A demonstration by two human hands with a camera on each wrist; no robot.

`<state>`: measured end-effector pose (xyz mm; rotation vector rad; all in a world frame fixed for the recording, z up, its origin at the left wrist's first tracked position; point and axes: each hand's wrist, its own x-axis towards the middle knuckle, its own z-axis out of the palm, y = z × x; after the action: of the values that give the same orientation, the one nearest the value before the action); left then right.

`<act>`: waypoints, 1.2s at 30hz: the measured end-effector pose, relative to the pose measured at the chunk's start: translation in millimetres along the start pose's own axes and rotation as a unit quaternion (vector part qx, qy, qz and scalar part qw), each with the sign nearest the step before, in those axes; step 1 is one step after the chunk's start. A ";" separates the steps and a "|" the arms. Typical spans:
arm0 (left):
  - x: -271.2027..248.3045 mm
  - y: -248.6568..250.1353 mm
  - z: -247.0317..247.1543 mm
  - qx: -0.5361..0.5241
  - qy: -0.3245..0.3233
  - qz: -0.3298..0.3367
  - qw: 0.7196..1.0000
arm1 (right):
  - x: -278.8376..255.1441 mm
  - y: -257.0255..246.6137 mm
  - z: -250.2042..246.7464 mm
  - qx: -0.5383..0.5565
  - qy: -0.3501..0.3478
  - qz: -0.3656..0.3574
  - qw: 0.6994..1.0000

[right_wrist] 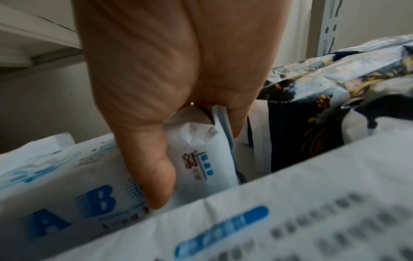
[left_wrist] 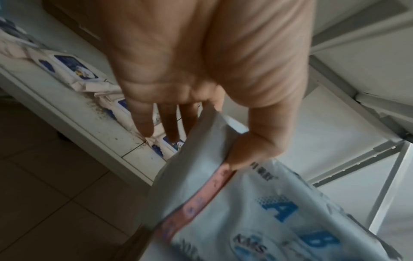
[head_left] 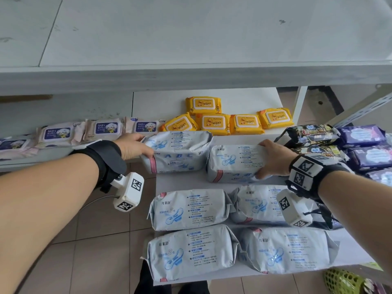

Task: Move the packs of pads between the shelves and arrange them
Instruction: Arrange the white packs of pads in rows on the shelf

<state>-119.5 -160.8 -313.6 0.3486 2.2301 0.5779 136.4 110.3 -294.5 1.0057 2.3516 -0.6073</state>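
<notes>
Two pale blue ABC pad packs sit side by side at the back of the white shelf. My left hand grips the left end of the left pack, thumb on its front face. My right hand holds the right end of the right pack, thumb pressed on its front and fingers curled behind it. Several more matching packs lie flat in two rows nearer me.
Yellow wipes packs lie behind the pad packs. Pink baby wipes line the lower left shelf. Dark and purple pad packs crowd the right side. An upper shelf board overhangs. Tiled floor lies below; a green mesh basket is at bottom right.
</notes>
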 end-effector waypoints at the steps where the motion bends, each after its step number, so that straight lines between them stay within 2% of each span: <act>1: 1.1 -0.3 3.4 -0.018 0.002 0.012 1.000 | 2.4 0.9 -1.0 0.003 -0.001 0.001 1.000; 6: 6.9 -3.3 10.8 -0.008 0.045 0.047 0.998 | 12.9 5.8 -5.0 0.082 -0.017 0.027 0.996; 11: 11.4 -7.4 -5.0 -0.063 0.044 0.023 0.997 | 22.3 7.2 -6.6 0.241 -0.002 0.062 0.969; 14: 12.1 -11.1 -11.6 -0.154 0.058 0.001 0.986 | 27.0 3.1 -8.4 0.341 0.000 0.070 0.937; 18: 7.6 -10.3 -14.9 -0.279 0.043 -0.020 0.959 | 27.3 -7.4 -12.9 0.451 -0.014 0.076 0.889; 22: 0.5 -6.0 -7.5 -0.360 -0.001 -0.037 0.932 | 26.1 -16.7 -11.4 0.482 -0.021 0.089 0.872; 24: -2.3 -6.0 -4.1 -0.371 -0.010 -0.044 0.927 | 26.6 -18.2 -9.4 0.487 -0.015 0.096 0.868; 32: -10.5 -16.9 -0.3 -0.340 -0.032 -0.033 0.939 | 20.6 -30.7 -3.5 0.486 -0.028 0.098 0.868; 36: -18.4 -20.0 -3.7 -0.360 -0.030 -0.031 0.932 | 11.3 -35.9 -6.7 0.496 0.023 0.099 0.862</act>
<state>-111.6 -186.8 -309.9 -0.0847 1.8050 1.2660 100.7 97.6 -289.0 1.6434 1.8559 -1.8056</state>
